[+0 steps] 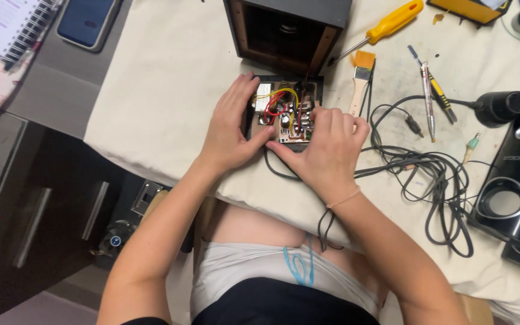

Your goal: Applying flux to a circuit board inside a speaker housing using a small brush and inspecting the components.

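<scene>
A spiral notebook (7, 27) and a dark phone (86, 21) lay far to the left of the circuit board (286, 114), off the cream cloth (157, 90) that covered the surface. The left hand (233, 126) cupped the board's left edge, fingers curved against it and thumb pressed at its lower corner. The board, with red and yellow wires on top, sat on the cloth just below an open dark speaker box (287, 30). The right hand (326, 147) gripped the board's right and lower side, fingers bent over its parts. Right of the board lay a small paintbrush (361, 81), a yellow screwdriver (386, 25), a tangle of black cable (428, 174) and a glossy black speaker (516, 180).
</scene>
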